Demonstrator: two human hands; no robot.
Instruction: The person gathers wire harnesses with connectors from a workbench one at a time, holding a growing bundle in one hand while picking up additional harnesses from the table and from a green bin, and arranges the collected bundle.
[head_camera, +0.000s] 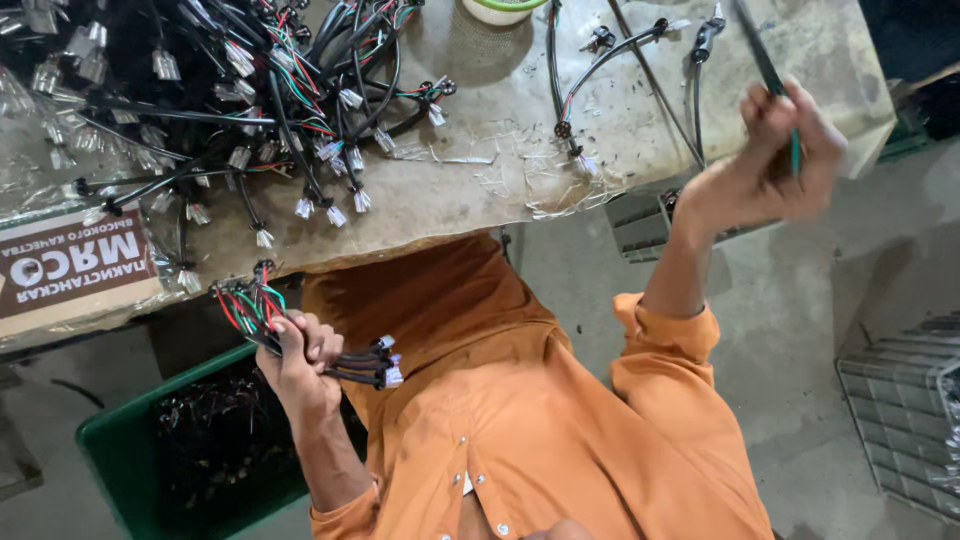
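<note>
My left hand is closed around a short bundle of wires below the table's front edge. Red, green and black wires fan out on one side and white connectors stick out on the other. My right hand is raised off the table's right end, blurred, and grips a thin black cable with a teal end showing by the fingers. The cable runs up and out of the top of the frame. My orange shirt fills the lower middle.
A big tangle of black wire harnesses with white plugs covers the left of the worn table. Further harnesses lie at the right, a bowl at the far edge. A green bin with wires, a cardboard box, and grey crates surround me.
</note>
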